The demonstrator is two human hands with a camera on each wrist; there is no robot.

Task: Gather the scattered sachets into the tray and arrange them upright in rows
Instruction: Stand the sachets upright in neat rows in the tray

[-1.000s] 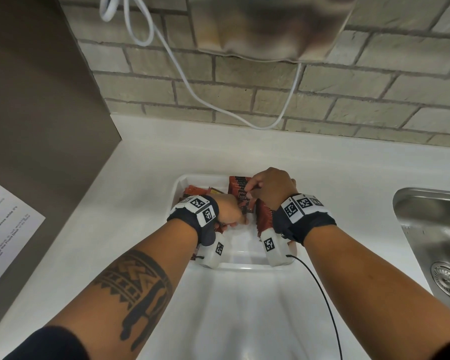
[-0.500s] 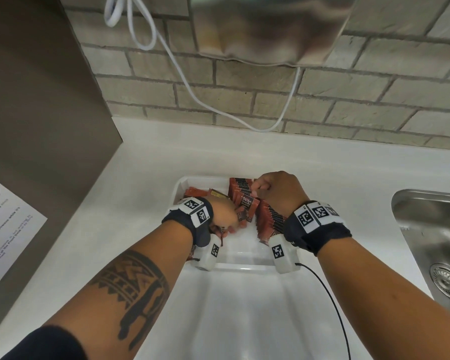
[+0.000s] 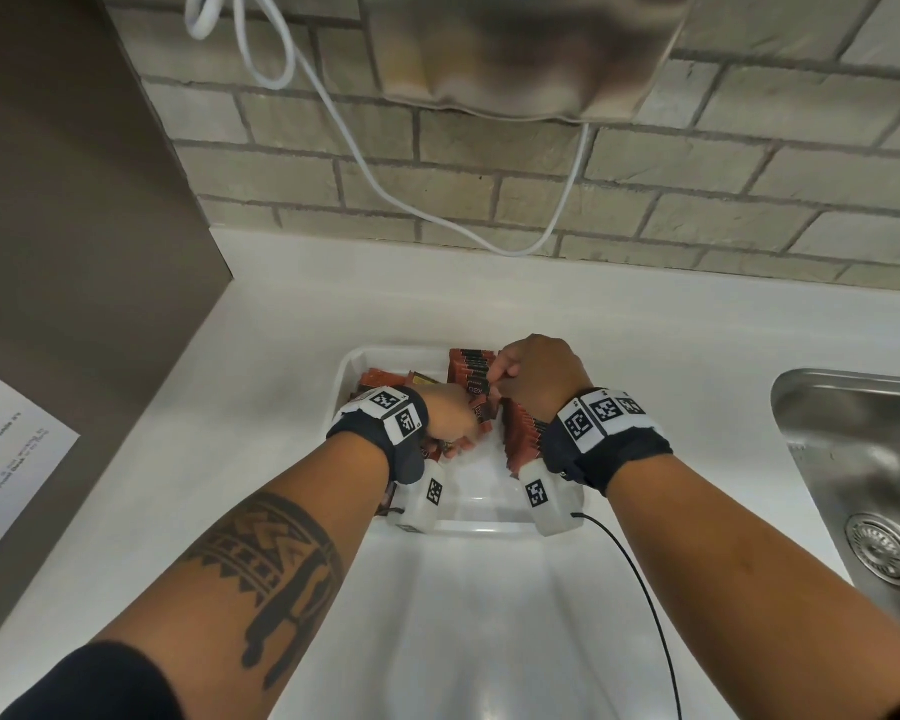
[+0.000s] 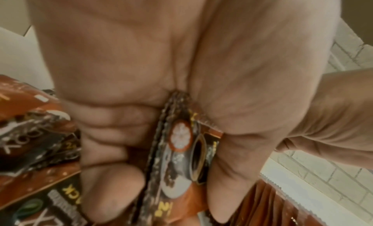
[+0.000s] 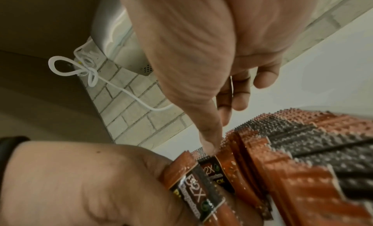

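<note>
A white tray [image 3: 468,527] sits on the white counter. Orange-and-black sachets stand upright in rows [image 3: 468,366] at its back and right [image 3: 523,439]. Loose ones lie flat at its back left [image 3: 380,379]. My left hand [image 3: 453,423] is inside the tray. In the left wrist view my left hand [image 4: 171,194] pinches a small bundle of sachets [image 4: 177,149] between thumb and curled fingers. My right hand [image 3: 500,381] hovers just right of it. There the right hand [image 5: 214,143] pinches the top edge of one sachet between the bundle [image 5: 195,192] and the standing row [image 5: 302,157].
A steel sink [image 3: 863,459] is set into the counter at the right. A brick wall with a steel appliance [image 3: 531,54] and a hanging white cable [image 3: 411,200] rises behind. A brown panel [image 3: 74,200] and a printed sheet [image 3: 6,459] are at the left.
Both hands stay in the tray with only small shifts. The left hand keeps its bundle while the right fingers work at the sachet tops beside it.
</note>
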